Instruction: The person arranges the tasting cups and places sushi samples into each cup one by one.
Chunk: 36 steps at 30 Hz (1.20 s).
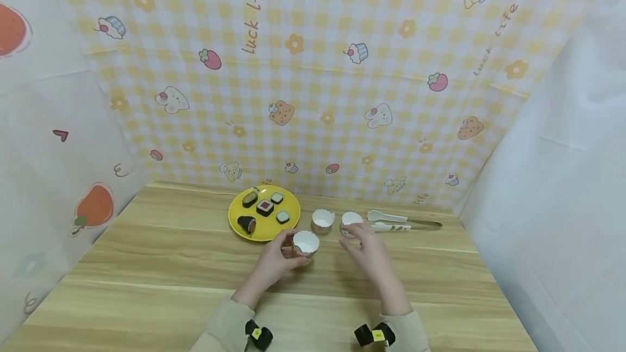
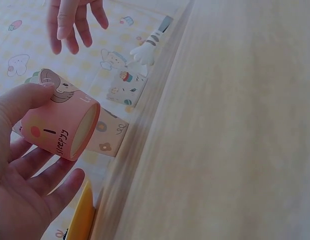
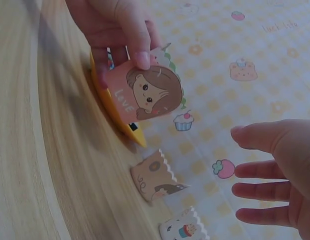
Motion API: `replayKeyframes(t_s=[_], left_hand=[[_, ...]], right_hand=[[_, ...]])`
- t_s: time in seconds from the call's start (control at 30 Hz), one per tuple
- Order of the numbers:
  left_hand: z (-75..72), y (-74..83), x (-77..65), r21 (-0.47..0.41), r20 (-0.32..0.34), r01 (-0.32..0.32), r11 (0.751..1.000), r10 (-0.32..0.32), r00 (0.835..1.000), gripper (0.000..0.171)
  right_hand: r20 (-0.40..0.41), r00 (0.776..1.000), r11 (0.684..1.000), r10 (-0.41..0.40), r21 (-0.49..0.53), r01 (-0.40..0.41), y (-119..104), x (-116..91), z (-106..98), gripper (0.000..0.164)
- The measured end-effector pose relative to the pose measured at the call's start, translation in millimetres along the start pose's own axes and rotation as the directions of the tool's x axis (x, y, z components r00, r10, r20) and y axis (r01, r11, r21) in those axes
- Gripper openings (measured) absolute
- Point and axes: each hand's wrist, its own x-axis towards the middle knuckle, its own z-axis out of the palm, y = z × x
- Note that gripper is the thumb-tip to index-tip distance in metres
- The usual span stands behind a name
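Between thumb and fingers, my left hand [image 1: 277,258] holds a pink paper baking cup [image 2: 65,117] with a cartoon girl's face and lettering. In the right wrist view this cup [image 3: 145,95] hangs above the table, its scalloped rim to the right. My right hand [image 3: 275,175] has its fingers stretched out and nothing in its grasp. It is nearest to a white patterned baking cup [image 3: 182,227], which stands on the table. Beside that one is a tan baking cup [image 1: 323,222].
At the back left lies a yellow plate [image 1: 274,231] bearing several toy sushi pieces. White-handled tongs [image 1: 411,225] lie on the wooden table [image 1: 161,265] right of the cups. A checked cloth [image 1: 313,80] hangs behind.
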Motion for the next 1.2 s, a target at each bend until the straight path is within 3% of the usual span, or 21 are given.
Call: replayKeyframes(t_s=[0.37,0.77,1.03,1.2], left_hand=[[-0.1,0.8,-2.0,0.007,0.005,-0.015,1.0,0.015,1.0,0.07],[0.2,1.2,-1.8,0.021,0.023,-0.063,0.998,0.062,0.998,0.069],[1.1,8.0,-4.5,0.012,0.028,-0.056,0.998,0.056,0.998,0.067],[1.4,19.2,-7.7,0.013,0.036,-0.05,0.999,0.05,0.998,0.064]], right_hand=[[0.087,0.995,0.999,-0.048,-0.011,0.049,-12,-5,6,0.036],[0.198,0.975,0.995,-0.103,0.022,0.1,-19,-7,18,0.036],[0.188,0.964,0.981,-0.19,-0.002,0.194,-23,-7,25,0.036],[0.19,0.962,0.98,-0.194,-0.009,0.199,-24,-7,26,0.034]])
